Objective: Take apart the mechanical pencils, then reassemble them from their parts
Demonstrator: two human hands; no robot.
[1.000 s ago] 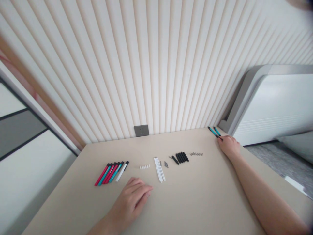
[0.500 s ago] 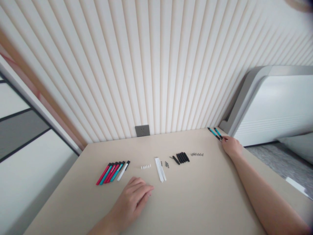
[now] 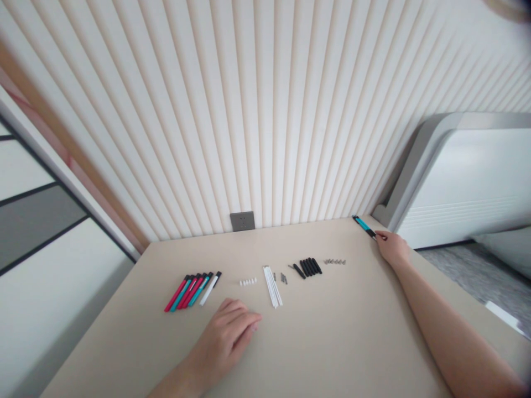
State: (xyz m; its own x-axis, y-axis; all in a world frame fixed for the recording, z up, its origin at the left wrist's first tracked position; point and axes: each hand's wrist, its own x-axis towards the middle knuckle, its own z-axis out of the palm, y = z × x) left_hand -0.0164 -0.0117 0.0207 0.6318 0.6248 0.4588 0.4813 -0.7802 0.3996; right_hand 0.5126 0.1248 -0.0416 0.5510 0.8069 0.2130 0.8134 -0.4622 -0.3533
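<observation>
My right hand (image 3: 392, 249) is at the far right edge of the tabletop, its fingertips pinching the dark end of a teal-and-black pen (image 3: 364, 225). My left hand (image 3: 224, 340) rests flat on the table, holding nothing, just below a bundle of white sticks (image 3: 272, 286). Left of those lie small white pieces (image 3: 248, 282) and a row of red, teal and white pens (image 3: 191, 292). Right of the sticks are tiny grey parts (image 3: 283, 278), several black tubes (image 3: 309, 267) and a row of small metal parts (image 3: 334, 261).
The beige table (image 3: 332, 331) meets a ribbed white wall with a grey socket (image 3: 242, 221). A white appliance casing (image 3: 464, 182) stands beyond the right edge, above a grey floor (image 3: 456, 260). A blurred object (image 3: 508, 8) intrudes at the top right.
The two teal pens near my right hand now show as one, lying along its fingers. My left hand has barely moved, and the view has shifted slightly.
</observation>
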